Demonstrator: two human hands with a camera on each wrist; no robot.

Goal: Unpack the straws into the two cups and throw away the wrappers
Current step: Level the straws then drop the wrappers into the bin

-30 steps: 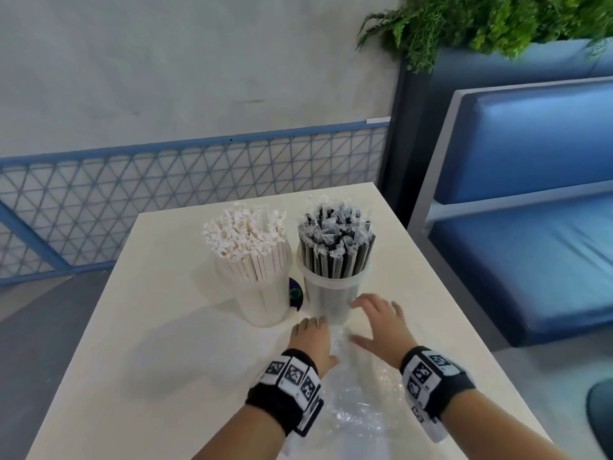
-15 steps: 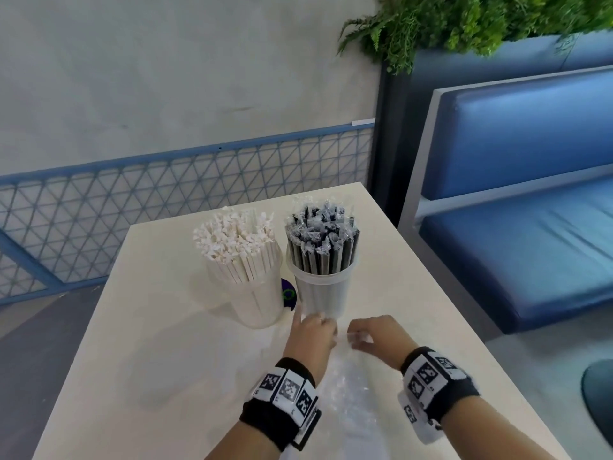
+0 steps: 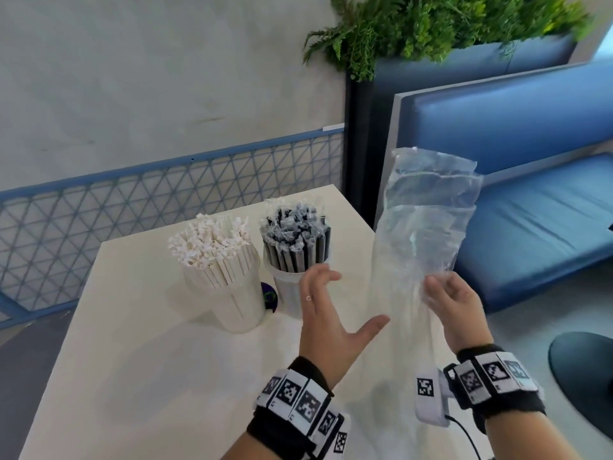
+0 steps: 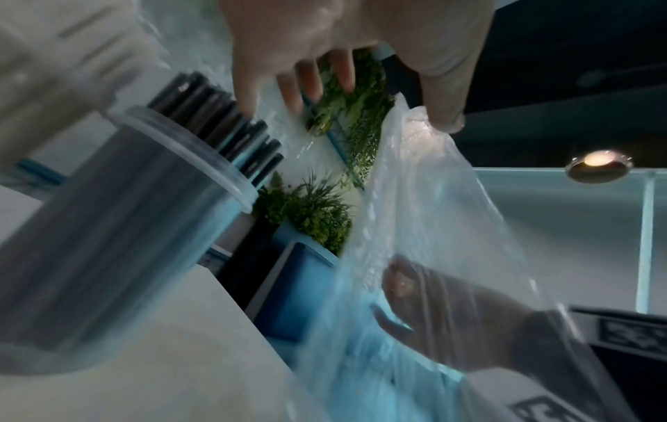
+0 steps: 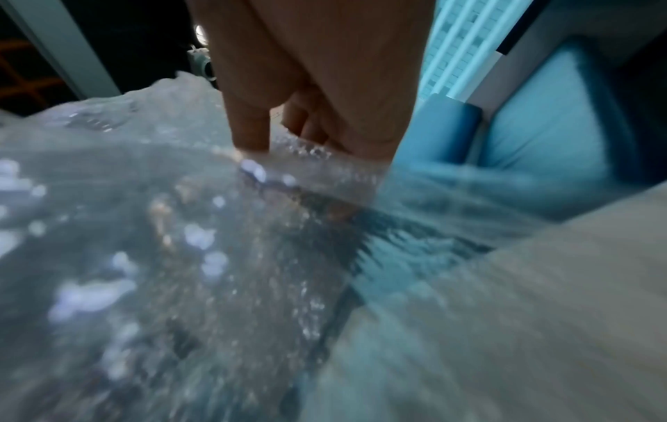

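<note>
Two cups stand at the back of the cream table (image 3: 132, 360): the left cup (image 3: 229, 293) is packed with white paper-wrapped straws (image 3: 209, 244), the right cup (image 3: 287, 290) with black straws (image 3: 295, 234) in clear sleeves. My right hand (image 3: 447, 303) pinches a clear plastic wrapper (image 3: 428, 220) and holds it up over the table's right edge. My left hand (image 3: 326, 313) hovers with spread fingers just left of the wrapper, in front of the black-straw cup (image 4: 119, 257). In the right wrist view the fingers (image 5: 252, 122) clamp the crinkled wrapper (image 5: 144, 228).
A blue padded bench (image 3: 530, 210) runs along the table's right side, with a planter of green ferns (image 3: 431, 24) behind it. A blue mesh railing (image 3: 149, 194) lines the wall beyond the table. A small dark object (image 3: 269, 295) sits between the cups. A dark round base (image 3: 583, 370) is on the floor at right.
Both hands rose from the wrapper lying flat on the table. The right hand lifted the wrapper upright; the left hand let go and spread open.
</note>
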